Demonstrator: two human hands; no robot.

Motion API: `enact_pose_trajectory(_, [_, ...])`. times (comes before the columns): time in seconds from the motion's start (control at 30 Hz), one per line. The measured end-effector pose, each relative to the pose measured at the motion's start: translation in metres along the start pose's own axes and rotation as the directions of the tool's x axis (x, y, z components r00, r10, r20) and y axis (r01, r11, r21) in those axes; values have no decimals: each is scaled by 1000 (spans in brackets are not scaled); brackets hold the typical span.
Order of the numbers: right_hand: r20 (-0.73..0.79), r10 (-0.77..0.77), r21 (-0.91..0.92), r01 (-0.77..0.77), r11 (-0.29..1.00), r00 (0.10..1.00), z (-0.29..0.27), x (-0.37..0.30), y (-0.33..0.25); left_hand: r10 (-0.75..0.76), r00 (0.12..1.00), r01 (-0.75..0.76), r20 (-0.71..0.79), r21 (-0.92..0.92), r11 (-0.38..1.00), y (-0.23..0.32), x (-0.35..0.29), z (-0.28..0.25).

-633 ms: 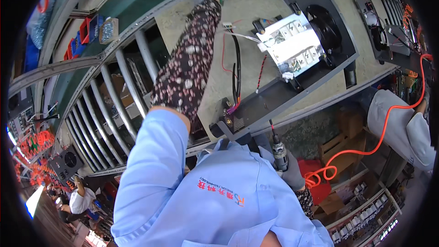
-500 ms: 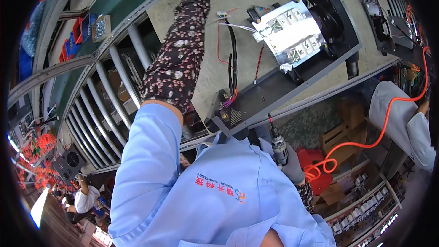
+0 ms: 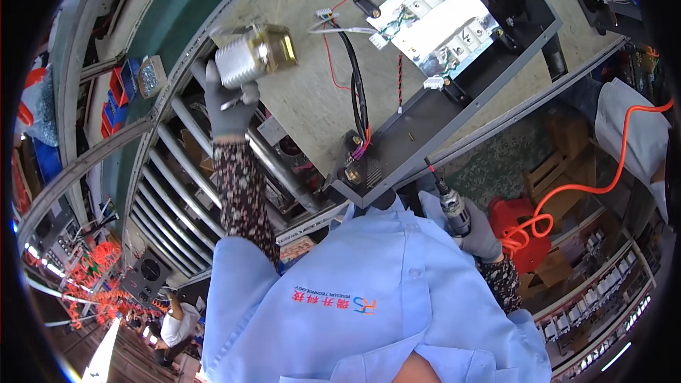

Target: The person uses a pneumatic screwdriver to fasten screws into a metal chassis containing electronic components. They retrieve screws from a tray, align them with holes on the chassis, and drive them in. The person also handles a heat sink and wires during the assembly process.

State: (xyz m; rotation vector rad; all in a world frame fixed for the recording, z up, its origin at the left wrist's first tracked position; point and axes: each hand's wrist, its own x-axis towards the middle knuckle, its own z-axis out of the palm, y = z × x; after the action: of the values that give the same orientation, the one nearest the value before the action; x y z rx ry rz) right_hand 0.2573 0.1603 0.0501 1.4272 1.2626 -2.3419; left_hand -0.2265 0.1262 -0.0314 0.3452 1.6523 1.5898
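My left hand (image 3: pixel 230 108), in a grey glove, is closed on a transformer (image 3: pixel 245 57), a silvery ridged block with a yellowish end. It is held over the left side of the grey worktop and is slightly blurred. In my gloved right hand (image 3: pixel 484 235) is a power screwdriver (image 3: pixel 452 207), its thin bit pointing up and away beside the bench's front edge. Between the hands lies a dark metal chassis (image 3: pixel 418 124). It carries a shiny plate (image 3: pixel 447 25) with white blocks, partly covering a black fan (image 3: pixel 500 0). A black cable (image 3: pixel 352 74) runs from the chassis corner to a white connector.
Metal rollers (image 3: pixel 177 188) run along the left, beside a green strip (image 3: pixel 181 18) and red and blue bins (image 3: pixel 117 99). An orange hose (image 3: pixel 603 188) curves at the right. Cartons (image 3: pixel 560 170) stand below the bench. Another person (image 3: pixel 177 323) is at the far lower left.
My left hand has come back from the far side of the worktop toward the rollers, now showing the transformer. My right hand and the screwdriver have shifted slightly in the picture.
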Motion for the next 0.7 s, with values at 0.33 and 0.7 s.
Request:
enact_pose_trajectory(0.33, [4, 44, 2, -44, 999, 999, -7, -1, 1, -310, 754, 526, 579, -249, 813, -1, -77, 102])
enact_pose_trajectory(0.7, [-23, -26, -62, 24, 998, 999, -3, 3, 12, -525, 563, 578, 638, 149, 802, -64, -48, 103])
